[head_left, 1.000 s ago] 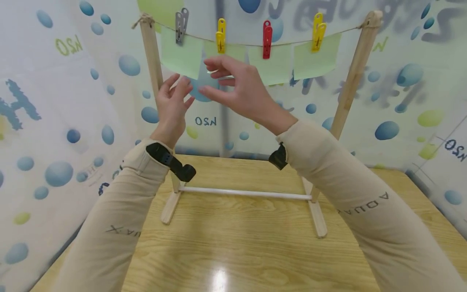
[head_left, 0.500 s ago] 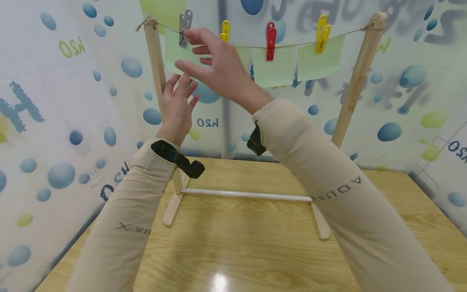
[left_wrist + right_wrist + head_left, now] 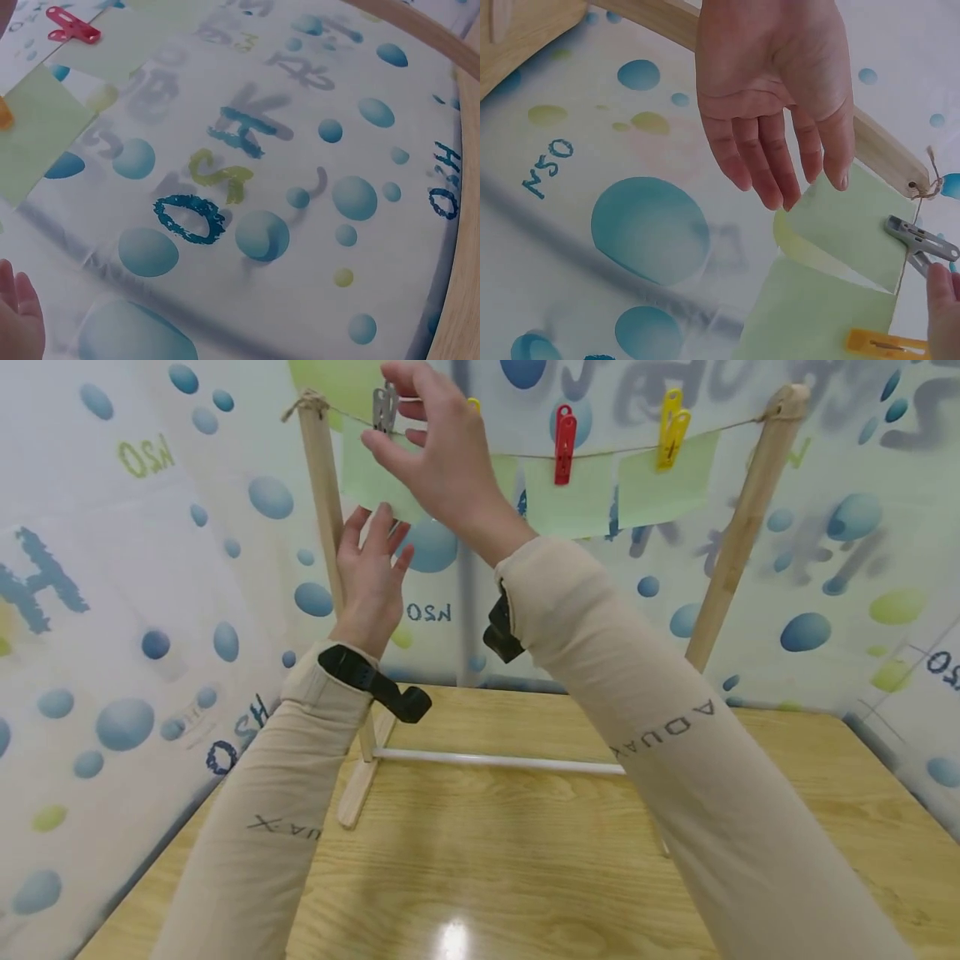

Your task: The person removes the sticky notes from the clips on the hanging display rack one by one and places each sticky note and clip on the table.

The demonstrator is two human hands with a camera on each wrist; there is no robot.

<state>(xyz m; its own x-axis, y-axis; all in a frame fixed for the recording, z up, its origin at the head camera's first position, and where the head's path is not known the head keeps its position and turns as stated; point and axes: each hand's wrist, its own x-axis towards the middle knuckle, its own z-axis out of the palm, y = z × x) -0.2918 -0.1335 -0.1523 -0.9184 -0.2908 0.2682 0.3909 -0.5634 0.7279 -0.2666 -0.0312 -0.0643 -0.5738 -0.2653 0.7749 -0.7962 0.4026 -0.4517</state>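
In the head view a grey clothespin (image 3: 384,410) fastens the leftmost pale green paper (image 3: 366,472) to a twine line. My right hand (image 3: 457,464) is raised at that clothespin, thumb and index finger apart on either side of it. The right wrist view shows a fingertip (image 3: 939,289) close to the handles of the grey clothespin (image 3: 922,241); I cannot tell whether it touches. My left hand (image 3: 371,577) is lifted below the same paper, fingers pointing up at its lower edge. In the right wrist view the left hand's fingertips (image 3: 784,199) overlap the paper's edge.
A red clothespin (image 3: 564,443) and a yellow clothespin (image 3: 672,431) hold more green papers on the line. Another yellow one (image 3: 881,343) is mostly behind my right hand. Wooden posts (image 3: 738,543) and a white crossbar (image 3: 495,761) form the frame, standing on a wooden table (image 3: 480,860).
My right hand has moved left and up from near the first yellow clothespin to the grey one. My left hand has shifted slightly right and its fingers have straightened upward.
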